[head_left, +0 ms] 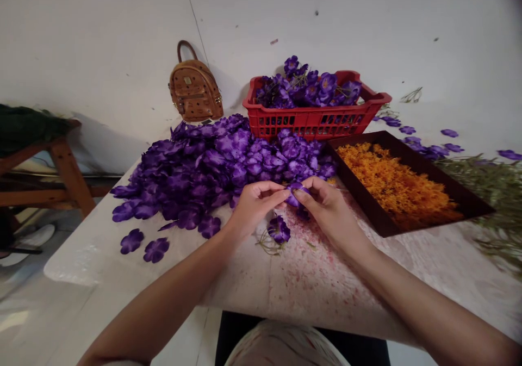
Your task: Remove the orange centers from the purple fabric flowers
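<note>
Between my two hands, over the middle of the table, is a purple petal piece (pixel 294 196). My left hand (pixel 256 205) pinches its left side with thumb and fingertips. On its right side my right hand (pixel 326 205) grips it between thumb and forefinger. Just below my fingers a purple flower (pixel 279 229) lies on the table with thin green stems (pixel 269 245) beside it. A large heap of purple petals (pixel 196 165) spreads behind and to the left of my left hand. Orange flower centres (pixel 395 184) fill a dark open box (pixel 385 225) right of my right hand.
A red basket (pixel 305 121) of purple flowers (pixel 326 86) stands at the back, a brown backpack (pixel 196 91) left of it. Green stems (pixel 485 192) and loose petals lie at the right. Two petals (pixel 156 250) rest near the front left edge. A wooden stand (pixel 71 175) is farther left.
</note>
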A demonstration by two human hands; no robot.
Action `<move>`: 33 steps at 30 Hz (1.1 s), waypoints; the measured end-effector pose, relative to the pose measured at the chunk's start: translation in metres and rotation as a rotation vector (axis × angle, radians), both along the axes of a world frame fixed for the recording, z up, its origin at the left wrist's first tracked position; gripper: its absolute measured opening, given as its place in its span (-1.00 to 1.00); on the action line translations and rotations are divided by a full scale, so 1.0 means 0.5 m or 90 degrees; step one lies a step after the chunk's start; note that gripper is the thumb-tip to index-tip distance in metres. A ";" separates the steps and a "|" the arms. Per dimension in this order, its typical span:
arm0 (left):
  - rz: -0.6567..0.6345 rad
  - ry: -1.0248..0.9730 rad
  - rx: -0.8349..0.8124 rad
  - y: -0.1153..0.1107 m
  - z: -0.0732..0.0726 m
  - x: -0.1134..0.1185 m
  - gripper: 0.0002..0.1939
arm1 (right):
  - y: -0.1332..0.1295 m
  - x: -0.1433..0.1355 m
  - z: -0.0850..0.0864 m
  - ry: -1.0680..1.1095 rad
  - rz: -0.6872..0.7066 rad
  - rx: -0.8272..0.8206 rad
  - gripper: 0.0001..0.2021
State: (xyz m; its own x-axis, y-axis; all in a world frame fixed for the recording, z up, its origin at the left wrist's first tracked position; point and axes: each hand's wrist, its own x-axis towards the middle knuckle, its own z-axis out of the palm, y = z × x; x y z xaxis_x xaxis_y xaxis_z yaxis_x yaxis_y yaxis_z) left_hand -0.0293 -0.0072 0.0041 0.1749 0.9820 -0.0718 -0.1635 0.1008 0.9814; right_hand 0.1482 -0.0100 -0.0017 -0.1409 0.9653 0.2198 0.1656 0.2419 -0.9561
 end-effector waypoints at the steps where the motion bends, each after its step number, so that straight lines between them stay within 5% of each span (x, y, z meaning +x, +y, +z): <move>1: -0.003 0.015 0.007 0.001 -0.001 -0.001 -0.72 | 0.000 0.000 0.000 -0.004 -0.001 0.002 -0.80; 6: 0.011 0.035 0.035 0.004 -0.007 -0.003 -0.74 | -0.007 0.001 0.010 -0.037 -0.040 0.009 -0.85; 9: 0.052 0.050 0.039 0.003 -0.006 -0.003 -0.75 | -0.019 -0.001 0.027 -0.084 -0.152 0.120 -0.92; 12: 0.063 0.053 0.035 -0.001 -0.002 -0.001 -0.76 | -0.031 -0.008 0.036 -0.127 -0.139 0.208 -0.96; 20: -0.005 0.001 -0.006 -0.010 0.006 -0.001 -0.72 | -0.018 -0.013 0.006 -0.075 -0.064 0.085 -0.94; 33: -0.009 0.024 -0.018 -0.007 0.007 -0.002 -0.79 | -0.018 -0.011 0.016 -0.037 -0.040 0.054 -0.90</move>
